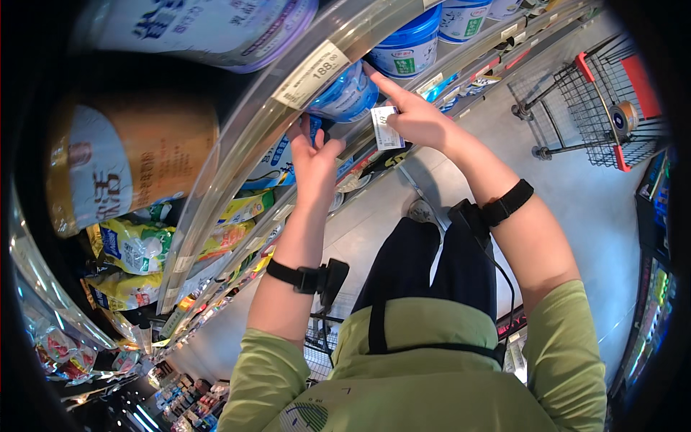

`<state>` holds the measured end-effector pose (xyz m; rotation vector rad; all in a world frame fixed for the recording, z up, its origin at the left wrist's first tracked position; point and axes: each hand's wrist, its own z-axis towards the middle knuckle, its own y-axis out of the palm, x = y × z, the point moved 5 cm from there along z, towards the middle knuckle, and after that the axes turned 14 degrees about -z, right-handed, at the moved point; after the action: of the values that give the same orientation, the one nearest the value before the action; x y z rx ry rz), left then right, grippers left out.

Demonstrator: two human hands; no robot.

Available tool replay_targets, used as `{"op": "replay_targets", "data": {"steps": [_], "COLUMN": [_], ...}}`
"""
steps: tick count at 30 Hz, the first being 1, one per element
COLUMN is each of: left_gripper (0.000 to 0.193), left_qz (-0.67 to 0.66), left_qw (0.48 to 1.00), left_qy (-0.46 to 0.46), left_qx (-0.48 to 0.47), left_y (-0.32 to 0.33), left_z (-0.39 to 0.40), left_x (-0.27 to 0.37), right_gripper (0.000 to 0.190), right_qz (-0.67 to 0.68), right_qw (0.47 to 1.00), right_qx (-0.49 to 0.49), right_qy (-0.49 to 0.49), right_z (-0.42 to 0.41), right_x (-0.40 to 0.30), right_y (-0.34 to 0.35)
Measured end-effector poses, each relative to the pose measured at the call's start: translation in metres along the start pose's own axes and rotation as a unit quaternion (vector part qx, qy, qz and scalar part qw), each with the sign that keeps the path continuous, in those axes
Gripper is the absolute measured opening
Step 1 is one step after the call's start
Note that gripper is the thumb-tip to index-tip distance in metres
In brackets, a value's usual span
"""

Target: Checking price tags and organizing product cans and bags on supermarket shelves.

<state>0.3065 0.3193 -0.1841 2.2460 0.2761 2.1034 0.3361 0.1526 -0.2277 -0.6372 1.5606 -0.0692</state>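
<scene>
A shiny blue tub (348, 97) sits between my hands at the front of a shelf, its top partly hidden by the shelf edge above. My left hand (316, 151) is at its left side, with the fingertips partly out of sight. On the other side, my right hand (413, 116) lays its extended index finger along the tub's rim. A white price tag (384, 129) shows beside my right thumb, which overlaps its edge; whether the thumb pinches it is unclear. A blue packet (278, 156) lies just beyond my left hand.
A clear shelf edge strip (237, 124) with a price label (313, 74) curves above my hands. White tubs with blue lids (407, 46) stand to the right. A large orange-brown canister (140, 162) is at left. A shopping cart (599, 102) holding a can (623, 117) stands on the floor.
</scene>
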Motion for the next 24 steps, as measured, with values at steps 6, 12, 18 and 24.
{"op": "replay_targets", "data": {"steps": [6, 12, 18, 24], "left_gripper": [0.086, 0.088, 0.079, 0.075], "left_qz": [0.025, 0.035, 0.04, -0.041], "left_qw": [1.0, 0.999, 0.998, 0.993], "left_qy": [0.008, 0.01, 0.039, 0.026], "left_qx": [0.0, -0.03, -0.008, 0.11], "left_y": [0.0, -0.005, 0.004, 0.006], "left_z": [-0.003, -0.008, -0.007, -0.017], "left_x": [-0.019, -0.014, -0.015, 0.004], "right_gripper": [0.073, 0.066, 0.063, 0.054], "right_qz": [0.093, 0.125, 0.199, 0.01], "right_qw": [0.995, 0.992, 0.979, 0.996], "right_qx": [-0.018, 0.007, 0.0, 0.041], "right_qy": [-0.042, -0.008, 0.036, -0.084], "right_z": [-0.004, -0.057, -0.073, -0.019], "right_x": [0.022, 0.082, 0.092, 0.016], "right_y": [-0.006, 0.005, 0.016, -0.002]}}
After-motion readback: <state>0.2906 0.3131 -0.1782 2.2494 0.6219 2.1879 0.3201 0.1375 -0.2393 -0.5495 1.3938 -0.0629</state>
